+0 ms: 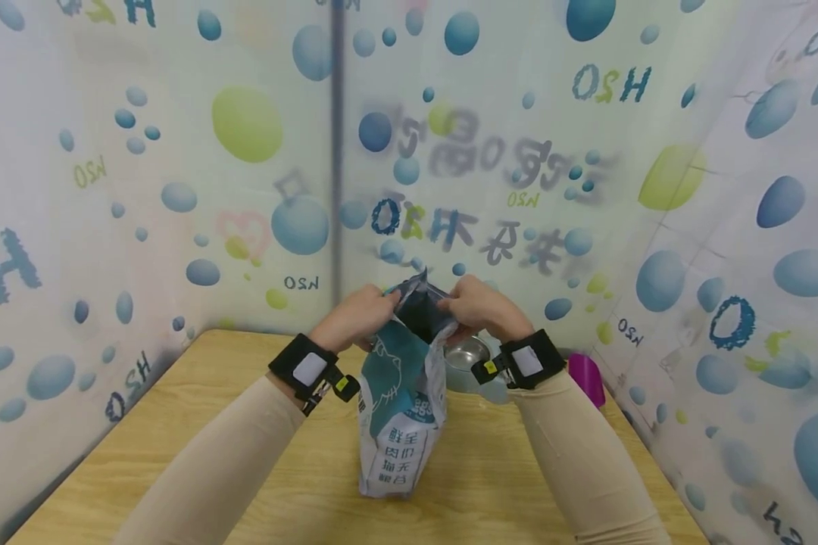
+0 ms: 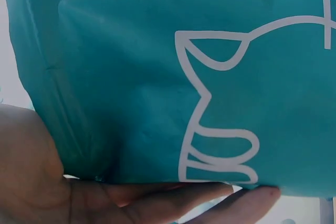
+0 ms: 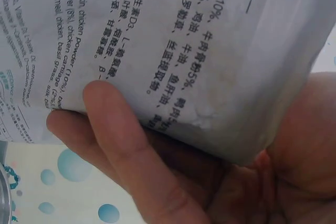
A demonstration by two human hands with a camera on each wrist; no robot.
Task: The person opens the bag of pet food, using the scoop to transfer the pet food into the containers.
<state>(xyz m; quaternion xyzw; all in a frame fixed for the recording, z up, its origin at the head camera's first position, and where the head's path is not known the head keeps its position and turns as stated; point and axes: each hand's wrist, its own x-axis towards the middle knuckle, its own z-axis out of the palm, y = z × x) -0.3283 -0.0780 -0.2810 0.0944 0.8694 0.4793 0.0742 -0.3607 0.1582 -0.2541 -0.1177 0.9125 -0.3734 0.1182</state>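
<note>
A teal and white cat food bag (image 1: 391, 409) stands upright on the wooden table, its top edge spread apart and the dark inside showing. My left hand (image 1: 360, 312) grips the left side of the bag's rim. On the opposite side, my right hand (image 1: 485, 306) pinches the rim between thumb and fingers. In the left wrist view, fingers (image 2: 157, 203) run along the edge of the teal panel, which bears a white cat outline. The right wrist view has the printed white panel (image 3: 199, 40) with fingers (image 3: 118, 124) lying against it.
Behind the bag, partly hidden by my right hand and wrist, is a shiny metal bowl (image 1: 467, 353) in a pale holder. A magenta object (image 1: 587, 378) stands near the table's right edge. Patterned curtains (image 1: 245, 189) hang close behind and beside the wooden table (image 1: 245, 363).
</note>
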